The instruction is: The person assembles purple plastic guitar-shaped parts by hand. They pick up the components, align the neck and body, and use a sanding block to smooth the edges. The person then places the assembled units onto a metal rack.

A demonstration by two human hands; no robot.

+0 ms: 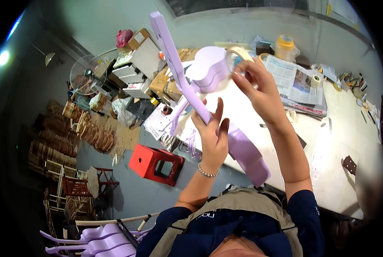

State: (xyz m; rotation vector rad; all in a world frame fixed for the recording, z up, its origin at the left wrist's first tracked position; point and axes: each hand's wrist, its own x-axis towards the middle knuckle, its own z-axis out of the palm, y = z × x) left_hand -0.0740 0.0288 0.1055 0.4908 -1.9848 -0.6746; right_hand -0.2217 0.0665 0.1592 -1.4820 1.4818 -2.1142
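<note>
A lilac ukulele (246, 155), turned edge-on, is tilted across the front of the bench. Its neck and headstock point up to the far left. My left hand (214, 141) is closed around the neck near the body, with some fingers sticking out past it. Above the bench, my right hand (256, 88) grips a roll of cream tape (239, 53) between thumb and fingers. Behind the held neck, a second lilac ukulele (208, 64) rests on the bench, its neck toward the near left edge.
Newspapers (296, 81) lie on the white bench (281, 150), beside a yellow-lidded tub (284, 48). A red stool (156, 164) stands on the floor to the left. More lilac ukuleles (108, 240) are stacked at lower left, and a fan (87, 73) stands farther back.
</note>
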